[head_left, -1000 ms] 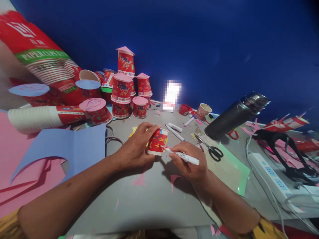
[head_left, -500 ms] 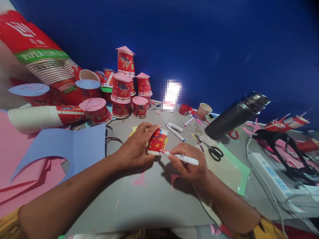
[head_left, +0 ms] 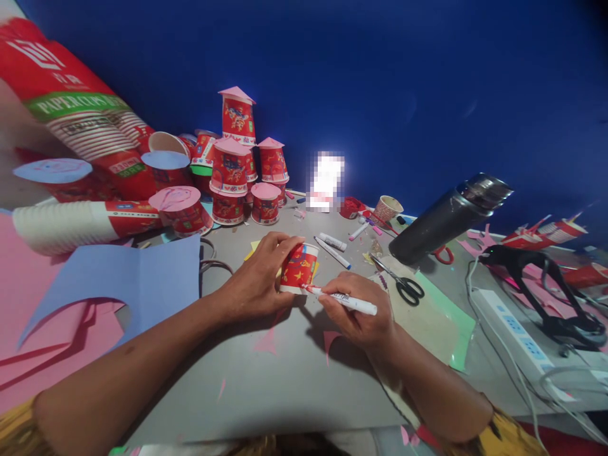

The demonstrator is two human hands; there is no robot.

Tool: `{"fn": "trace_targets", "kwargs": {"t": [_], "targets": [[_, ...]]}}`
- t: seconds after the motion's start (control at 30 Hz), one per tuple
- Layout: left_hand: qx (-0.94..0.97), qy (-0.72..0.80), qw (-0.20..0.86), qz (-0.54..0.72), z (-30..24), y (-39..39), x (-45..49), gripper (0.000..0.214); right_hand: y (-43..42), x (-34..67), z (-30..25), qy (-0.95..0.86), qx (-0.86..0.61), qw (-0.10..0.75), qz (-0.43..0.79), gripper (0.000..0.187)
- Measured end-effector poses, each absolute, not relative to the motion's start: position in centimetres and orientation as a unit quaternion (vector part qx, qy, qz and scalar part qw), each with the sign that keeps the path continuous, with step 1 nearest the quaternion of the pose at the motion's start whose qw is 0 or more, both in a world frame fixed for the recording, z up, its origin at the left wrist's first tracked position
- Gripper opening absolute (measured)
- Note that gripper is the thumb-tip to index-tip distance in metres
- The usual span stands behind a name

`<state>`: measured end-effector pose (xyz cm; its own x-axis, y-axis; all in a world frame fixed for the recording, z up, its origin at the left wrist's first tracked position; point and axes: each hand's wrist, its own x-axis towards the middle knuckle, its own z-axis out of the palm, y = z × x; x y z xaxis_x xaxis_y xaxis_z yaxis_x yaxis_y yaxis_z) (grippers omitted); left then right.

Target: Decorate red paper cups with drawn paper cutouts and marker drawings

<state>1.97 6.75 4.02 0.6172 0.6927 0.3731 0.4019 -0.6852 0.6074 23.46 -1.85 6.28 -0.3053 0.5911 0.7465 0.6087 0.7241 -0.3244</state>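
Note:
My left hand (head_left: 259,278) is wrapped round a small red paper cup (head_left: 298,268) that stands upside down on the grey table (head_left: 285,386). A white marker pen (head_left: 346,300) is pinched in my right hand (head_left: 358,310), its tip touching the cup's lower rim. Both forearms stretch in from the bottom of the view. Small pink paper scraps (head_left: 266,342) lie just below the two hands.
Several red cups with pink paper tops (head_left: 237,166) are stacked at the back left beside sleeves of paper cups (head_left: 71,225). Blue paper (head_left: 128,278) and pink paper (head_left: 28,329) lie left. Black scissors (head_left: 403,285), loose markers (head_left: 332,247), a dark flask (head_left: 446,218) and a power strip (head_left: 513,329) lie right.
The marker tip has slid down the cup's side to its lower rim. My left hand keeps its hold on the cup.

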Motion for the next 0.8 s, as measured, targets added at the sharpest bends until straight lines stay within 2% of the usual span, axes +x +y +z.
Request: {"fn": "trace_targets", "kwargs": {"t": [0.2, 0.43, 0.8], "targets": [[0.867, 0.306, 0.246, 0.308, 3.96, 6.81, 1.96, 0.087, -1.72, 23.47, 6.44, -0.791, -0.387, 0.472, -0.04, 0.01], [0.86, 0.323, 0.255, 0.302, 4.06, 6.81, 1.86, 0.086, -1.94, 23.21, 6.28, -0.803, -0.37, 0.468, -0.005, 0.008], [0.856, 0.305, 0.267, 0.32, 4.24, 6.91, 1.87, 0.079, -1.81, 23.25, 6.33, -0.797, -0.362, 0.484, -0.016, 0.007]]}}
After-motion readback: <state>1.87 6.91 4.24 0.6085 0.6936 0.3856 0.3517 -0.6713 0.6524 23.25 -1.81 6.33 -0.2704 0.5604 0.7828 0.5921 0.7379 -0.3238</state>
